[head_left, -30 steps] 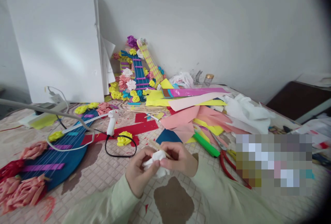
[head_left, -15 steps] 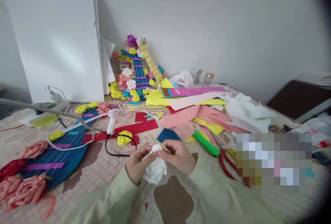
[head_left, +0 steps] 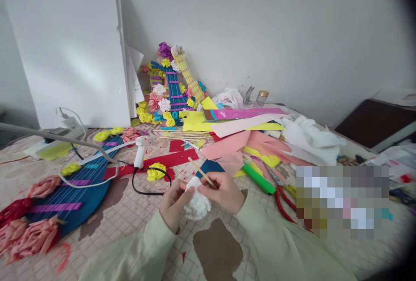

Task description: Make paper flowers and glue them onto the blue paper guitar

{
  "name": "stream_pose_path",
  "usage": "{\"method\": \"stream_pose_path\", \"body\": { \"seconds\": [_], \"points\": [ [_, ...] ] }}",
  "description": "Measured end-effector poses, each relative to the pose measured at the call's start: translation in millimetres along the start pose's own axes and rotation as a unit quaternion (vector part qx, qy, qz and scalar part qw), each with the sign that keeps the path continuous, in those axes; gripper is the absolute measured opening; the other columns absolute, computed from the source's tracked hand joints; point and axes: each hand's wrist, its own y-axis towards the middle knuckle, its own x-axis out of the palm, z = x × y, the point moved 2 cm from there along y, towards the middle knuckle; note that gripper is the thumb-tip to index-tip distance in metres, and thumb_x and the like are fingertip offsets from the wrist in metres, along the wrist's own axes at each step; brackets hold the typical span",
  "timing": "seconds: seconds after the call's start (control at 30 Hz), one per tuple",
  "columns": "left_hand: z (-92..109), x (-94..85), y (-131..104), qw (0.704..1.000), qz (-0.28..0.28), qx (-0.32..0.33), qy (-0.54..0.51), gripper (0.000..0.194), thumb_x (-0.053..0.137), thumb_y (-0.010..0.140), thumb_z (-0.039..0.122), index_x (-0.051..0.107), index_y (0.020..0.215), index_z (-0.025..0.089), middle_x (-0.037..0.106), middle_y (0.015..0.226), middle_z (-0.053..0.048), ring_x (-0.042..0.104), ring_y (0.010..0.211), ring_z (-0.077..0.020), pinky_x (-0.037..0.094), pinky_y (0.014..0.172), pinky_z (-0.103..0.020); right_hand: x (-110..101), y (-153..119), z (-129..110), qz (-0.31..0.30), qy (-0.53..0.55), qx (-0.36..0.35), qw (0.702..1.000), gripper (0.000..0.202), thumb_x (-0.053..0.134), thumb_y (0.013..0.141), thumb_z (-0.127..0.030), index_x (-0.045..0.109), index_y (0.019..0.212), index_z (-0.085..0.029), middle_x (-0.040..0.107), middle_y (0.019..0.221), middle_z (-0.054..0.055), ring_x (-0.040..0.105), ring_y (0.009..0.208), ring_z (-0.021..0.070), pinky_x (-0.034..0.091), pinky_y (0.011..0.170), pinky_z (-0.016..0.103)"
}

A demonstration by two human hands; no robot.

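A crumpled white paper flower (head_left: pixel 197 206) is pinched at its edge by my left hand (head_left: pixel 171 203), thumb on top. Opposite it, my right hand (head_left: pixel 225 192) is closed on a thin wooden stick (head_left: pixel 199 170) that points up and away to the left. The right thumb reaches the flower's right edge; whether it presses on the paper I cannot tell. Just beyond both hands lie a yellow paper flower (head_left: pixel 156 172) and a dark blue paper piece (head_left: pixel 209 167).
A white glue gun (head_left: pixel 140 154) with a black cord stands left of centre. The blue guitar shape (head_left: pixel 97 185) with paper roses lies at left. Red-handled scissors (head_left: pixel 282 205), a green roll (head_left: pixel 258 179) and pink paper (head_left: pixel 227 146) are at right. Decorated guitars (head_left: pixel 177 86) lean on the wall.
The white flower has risen slightly and tipped, showing more of its top. The stick now extends farther up and to the left, apart from the paper.
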Motion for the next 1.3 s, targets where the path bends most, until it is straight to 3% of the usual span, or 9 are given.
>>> {"method": "stream_pose_path", "body": {
  "seconds": [0.17,0.47,0.67,0.73,0.83,0.93,1.0,1.17,1.3],
  "points": [
    [9.4,3.3,0.9,0.995,-0.087,-0.046,0.031,0.027,0.068,0.054,0.031,0.054,0.067,0.012,0.056,0.054,0.001,0.047,0.046,-0.0084,0.033,0.044,-0.018,-2.7,-1.5,-0.8,-0.026,-0.059,-0.029,0.998,0.014,0.054,0.068,-0.025,0.049,0.061,-0.014,0.028,0.049,-0.007,0.024,0.045,0.0046,0.02,0.04,0.017],
    [6.7,-5.5,6.5,0.999,0.001,0.0,0.054,0.027,0.068,0.053,0.029,0.059,0.071,0.011,0.057,0.055,0.001,0.048,0.047,-0.0084,0.034,0.044,-0.018,-13.5,-3.2,-8.3,-0.007,-0.256,-0.193,0.947,0.029,0.039,0.082,-0.031,0.063,0.078,-0.015,0.05,0.06,0.001,0.04,0.052,0.0085,0.028,0.049,0.021],
    [7.5,-3.2,5.0,0.998,0.015,-0.018,0.049,0.033,0.071,0.048,0.028,0.061,0.074,0.011,0.059,0.052,0.002,0.045,0.04,-0.0064,0.032,0.04,-0.017,-16.3,-0.6,-2.8,-0.02,-0.342,-0.204,0.917,0.03,0.041,0.081,-0.03,0.064,0.069,-0.016,0.049,0.056,0.002,0.043,0.053,0.0092,0.03,0.05,0.021],
    [8.5,-2.0,3.9,0.998,0.016,-0.013,0.058,0.03,0.071,0.05,0.028,0.061,0.073,0.01,0.06,0.051,0.001,0.045,0.04,-0.0062,0.033,0.039,-0.017,-15.5,-0.7,-2.0,-0.013,-0.35,-0.199,0.915,0.028,0.041,0.081,-0.031,0.063,0.07,-0.016,0.051,0.058,0.002,0.045,0.054,0.0097,0.031,0.051,0.021],
    [8.0,-1.9,4.0,0.997,0.01,-0.003,0.072,0.025,0.069,0.053,0.028,0.063,0.07,0.011,0.06,0.048,0.001,0.045,0.038,-0.0057,0.032,0.037,-0.015,-13.7,-1.5,-1.5,0.005,-0.333,-0.207,0.92,0.023,0.042,0.081,-0.029,0.06,0.088,-0.017,0.056,0.068,0.003,0.048,0.058,0.0106,0.036,0.054,0.022],
    [4.4,-3.3,6.0,0.997,-0.01,-0.006,0.077,0.026,0.069,0.054,0.029,0.063,0.073,0.011,0.064,0.053,-0.001,0.053,0.045,-0.0098,0.038,0.041,-0.017,-11.2,-2.7,-1.9,0.003,-0.295,-0.246,0.923,0.027,0.039,0.082,-0.021,0.052,0.105,-0.019,0.056,0.089,0.006,0.052,0.076,0.0126,0.041,0.066,0.023],
    [2.2,-4.2,7.2,0.996,-0.024,-0.004,0.083,0.028,0.067,0.057,0.03,0.064,0.077,0.011,0.066,0.058,-0.003,0.057,0.051,-0.0123,0.042,0.045,-0.018,-9.8,-3.5,-1.9,-0.001,-0.287,-0.267,0.92,0.03,0.038,0.081,-0.016,0.05,0.108,-0.021,0.053,0.098,0.006,0.05,0.085,0.0132,0.042,0.072,0.024],
    [2.4,-5.2,7.8,0.994,-0.031,0.012,0.099,0.024,0.065,0.06,0.028,0.064,0.078,0.011,0.067,0.065,-0.004,0.057,0.053,-0.0115,0.042,0.045,-0.017,-7.0,-5.6,-0.7,-0.008,-0.325,-0.289,0.901,0.037,0.037,0.078,-0.008,0.051,0.109,-0.024,0.05,0.104,0.005,0.05,0.073,0.0112,0.044,0.067,0.024],
    [4.4,-4.5,7.5,0.994,-0.025,0.01,0.102,0.026,0.065,0.059,0.029,0.064,0.078,0.011,0.066,0.061,-0.004,0.056,0.049,-0.0111,0.041,0.043,-0.017,-4.9,-6.9,-1.2,0.009,-0.346,-0.307,0.886,0.036,0.035,0.08,-0.011,0.05,0.11,-0.023,0.05,0.106,0.006,0.05,0.077,0.012,0.044,0.068,0.025]
  ]
}}
